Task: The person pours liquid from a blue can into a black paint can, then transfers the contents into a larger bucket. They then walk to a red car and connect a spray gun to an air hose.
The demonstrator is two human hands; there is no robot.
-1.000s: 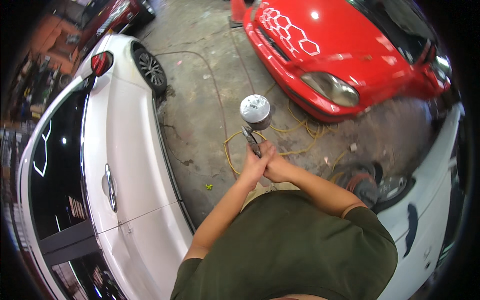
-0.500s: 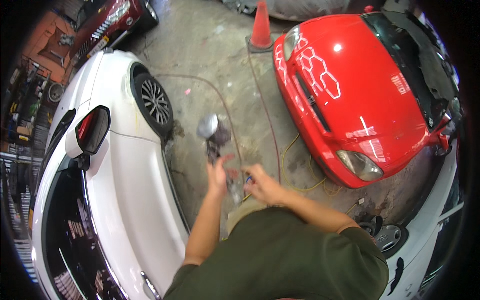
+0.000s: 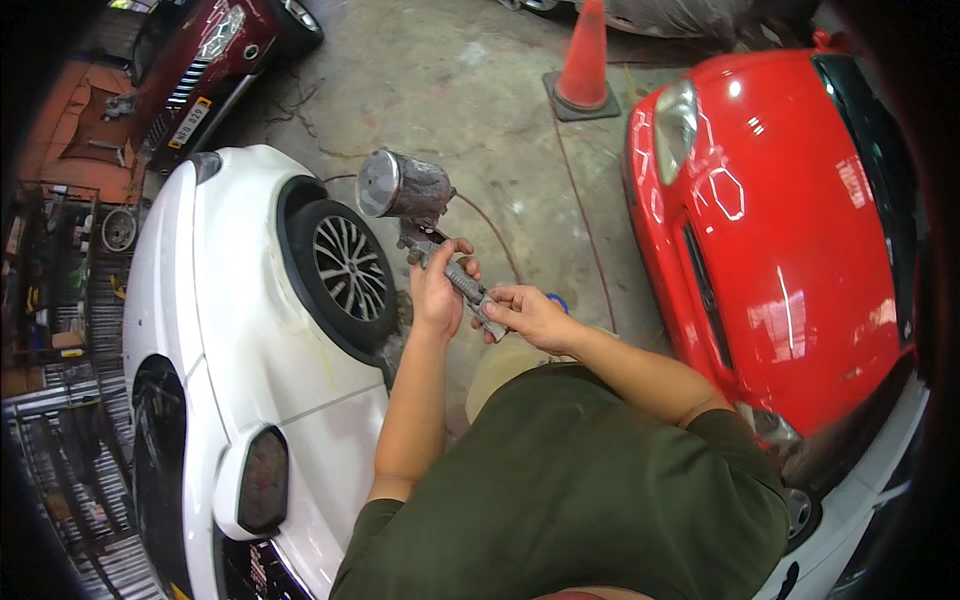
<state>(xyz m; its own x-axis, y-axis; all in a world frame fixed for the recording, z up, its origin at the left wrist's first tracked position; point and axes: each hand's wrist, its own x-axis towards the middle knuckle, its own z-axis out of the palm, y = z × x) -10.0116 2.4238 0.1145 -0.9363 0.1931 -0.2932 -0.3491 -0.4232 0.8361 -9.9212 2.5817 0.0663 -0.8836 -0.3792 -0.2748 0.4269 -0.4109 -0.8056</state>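
A paint spray gun (image 3: 460, 277) with a paint-stained metal cup (image 3: 408, 187) is held out in front of me, its cup end up and to the left. My left hand (image 3: 440, 293) is closed round the upper part of the gun's body. At its lower end, my right hand (image 3: 523, 315) pinches the grey tip of the handle between thumb and fingers. Something blue (image 3: 557, 302) shows just past my right hand; I cannot make out what it is. A dark red air hose (image 3: 492, 228) runs behind the cup and down toward my hands.
A white car (image 3: 255, 300) stands close on my left, its front wheel (image 3: 348, 262) near the gun. On the right is a red car (image 3: 770, 220). An orange traffic cone (image 3: 584, 70) stands ahead on the concrete floor (image 3: 500, 120). A shelf rack (image 3: 75, 300) lines the far left.
The view has shifted, with the cars and cone now elsewhere in it. The spray gun is higher and sharper, and my right hand has come onto its lower end.
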